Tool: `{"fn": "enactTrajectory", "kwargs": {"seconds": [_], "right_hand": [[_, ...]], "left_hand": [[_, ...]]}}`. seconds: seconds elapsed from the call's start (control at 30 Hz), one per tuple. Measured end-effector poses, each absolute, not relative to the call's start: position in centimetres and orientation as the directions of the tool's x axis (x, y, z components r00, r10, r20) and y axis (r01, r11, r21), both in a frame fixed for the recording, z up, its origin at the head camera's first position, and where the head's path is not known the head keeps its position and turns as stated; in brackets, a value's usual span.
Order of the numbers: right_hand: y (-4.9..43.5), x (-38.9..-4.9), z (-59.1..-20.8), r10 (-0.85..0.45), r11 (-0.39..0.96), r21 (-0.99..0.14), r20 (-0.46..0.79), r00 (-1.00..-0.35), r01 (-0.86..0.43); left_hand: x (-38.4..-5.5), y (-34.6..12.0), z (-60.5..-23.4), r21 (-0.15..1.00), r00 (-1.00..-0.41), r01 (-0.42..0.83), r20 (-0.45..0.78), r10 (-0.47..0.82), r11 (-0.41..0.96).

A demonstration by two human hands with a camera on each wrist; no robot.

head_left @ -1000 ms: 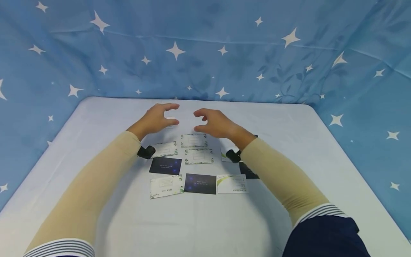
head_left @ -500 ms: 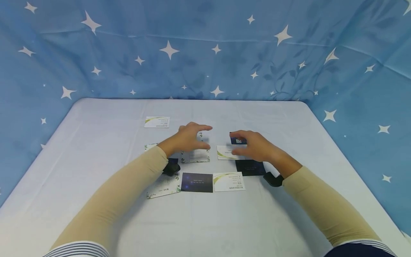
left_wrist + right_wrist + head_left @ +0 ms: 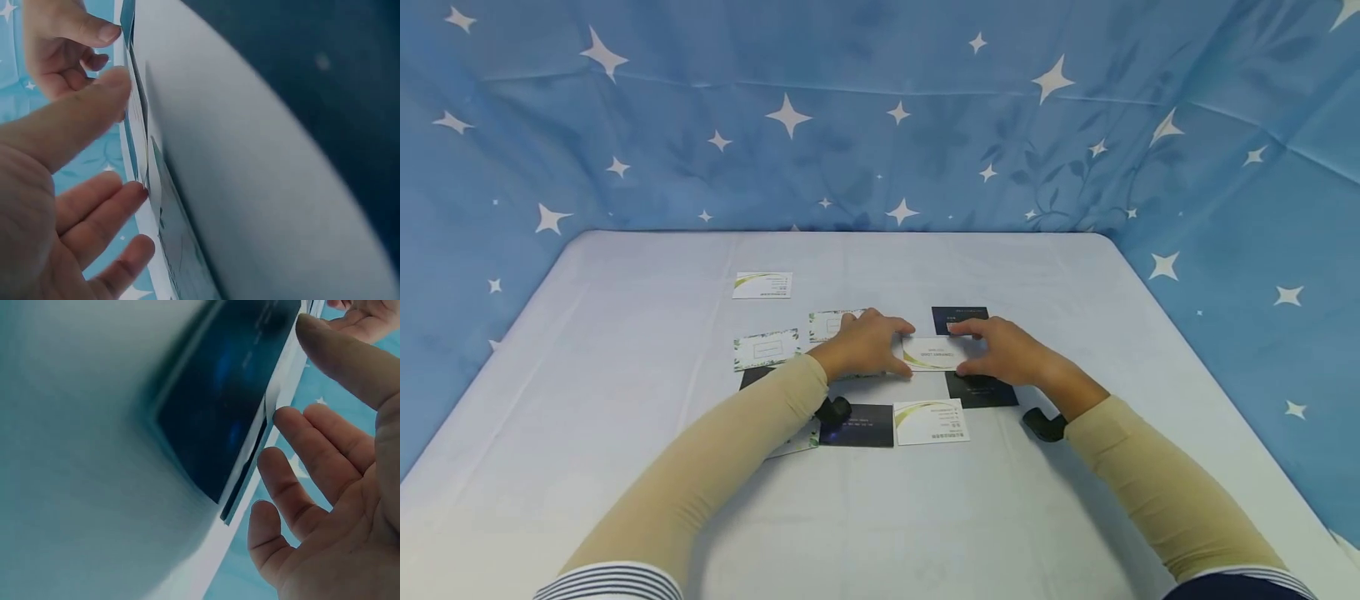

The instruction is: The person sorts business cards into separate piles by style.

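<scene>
A white business card (image 3: 934,354) with a yellow-green curve lies on the table between both hands in the head view. My left hand (image 3: 867,343) is at its left end, thumb and index finger spread apart near its corners. At the opposite end, my right hand (image 3: 1009,354) has its thumb and index finger over the card's right side. Both hands' fingertips are at the cards' edge level in the wrist views; firm contact cannot be told. A dark card (image 3: 960,316) lies behind, another dark card (image 3: 983,392) in front. My left hand hides part of a leaf-bordered card.
Leaf-bordered cards (image 3: 767,348) lie at the left. In the front row are a dark card (image 3: 857,427) and a white curved-design card (image 3: 932,422). One white card (image 3: 762,285) lies apart at the back left. A blue star-patterned curtain (image 3: 850,117) hangs behind the table.
Both hands have moved right and nearer from the back left, where a white card now lies uncovered. They have since drawn closer together, down to the white card in the middle.
</scene>
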State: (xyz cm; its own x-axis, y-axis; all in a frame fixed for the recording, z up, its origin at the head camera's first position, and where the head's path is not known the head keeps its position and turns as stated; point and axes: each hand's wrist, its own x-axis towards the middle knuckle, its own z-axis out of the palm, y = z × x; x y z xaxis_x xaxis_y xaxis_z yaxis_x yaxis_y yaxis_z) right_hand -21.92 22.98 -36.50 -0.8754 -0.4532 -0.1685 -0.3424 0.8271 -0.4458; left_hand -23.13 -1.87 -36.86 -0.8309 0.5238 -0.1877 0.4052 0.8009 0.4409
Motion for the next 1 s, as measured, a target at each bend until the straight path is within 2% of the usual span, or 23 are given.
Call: {"fn": "enactTrajectory", "kwargs": {"seconds": [0.33, 0.67, 1.0], "right_hand": [[22.79, -21.95, -36.70, -0.429, 0.844, -0.429, -0.176, -0.886, -0.323], [22.57, -22.02, -36.75, -0.446, 0.826, -0.451, -0.158, -0.881, -0.337], [22.24, -22.08, -36.11, -0.479, 0.774, -0.507, -0.077, -0.875, -0.379]], "left_hand": [[-23.04, -1.57, -36.93, 0.412, -0.833, 0.430, -0.163, 0.529, 0.804], [-23.14, -1.44, -37.15, 0.436, -0.839, 0.405, -0.173, 0.516, 0.804], [-23.40, -2.39, -36.75, 0.474, -0.845, 0.392, -0.153, 0.512, 0.788]]}}
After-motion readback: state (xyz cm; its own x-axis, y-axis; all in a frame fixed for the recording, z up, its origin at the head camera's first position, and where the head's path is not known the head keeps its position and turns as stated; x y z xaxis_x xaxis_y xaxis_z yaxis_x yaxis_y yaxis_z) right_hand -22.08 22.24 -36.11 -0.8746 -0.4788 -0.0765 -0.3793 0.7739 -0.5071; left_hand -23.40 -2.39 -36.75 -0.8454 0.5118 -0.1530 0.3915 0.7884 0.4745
